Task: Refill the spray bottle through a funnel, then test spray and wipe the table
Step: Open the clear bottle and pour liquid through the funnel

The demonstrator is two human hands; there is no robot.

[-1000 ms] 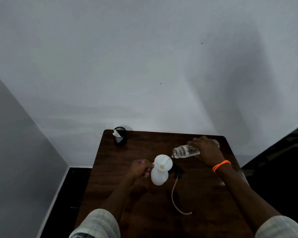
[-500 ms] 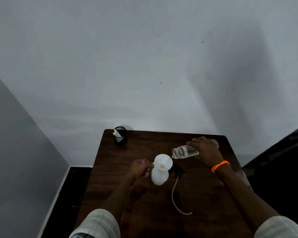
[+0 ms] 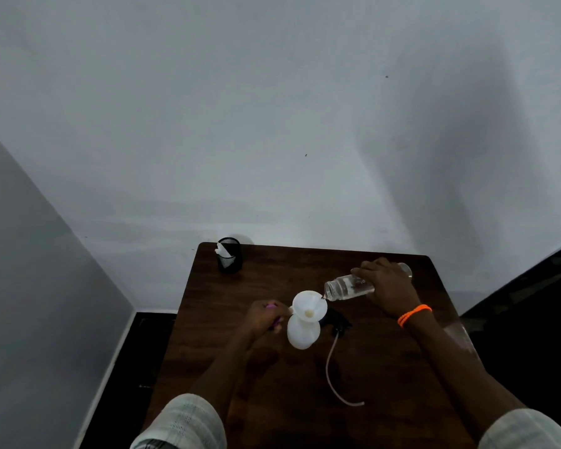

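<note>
We look down on a dark wooden table (image 3: 240, 286) set against a white wall. Near its middle stands a white spray bottle (image 3: 303, 333), upright, with a white funnel (image 3: 309, 308) seated in its neck. Just left of the spray bottle, the left hand (image 3: 264, 319) has its fingers curled at the funnel's side tab; we cannot tell exactly what it grips, and something pink shows between the fingers. Right of the funnel, the right hand (image 3: 384, 288) wraps its fingers around a clear water bottle (image 3: 348, 287), tipped almost level, its open mouth at the funnel's rim. An orange wristband (image 3: 413, 315) circles that wrist. Just right of the spray bottle lies the black spray head (image 3: 337, 324), its pale tube (image 3: 332, 374) trailing toward us. Far behind the spray bottle, at the table's back-left corner, stands a black mesh cup (image 3: 230, 259).
</note>
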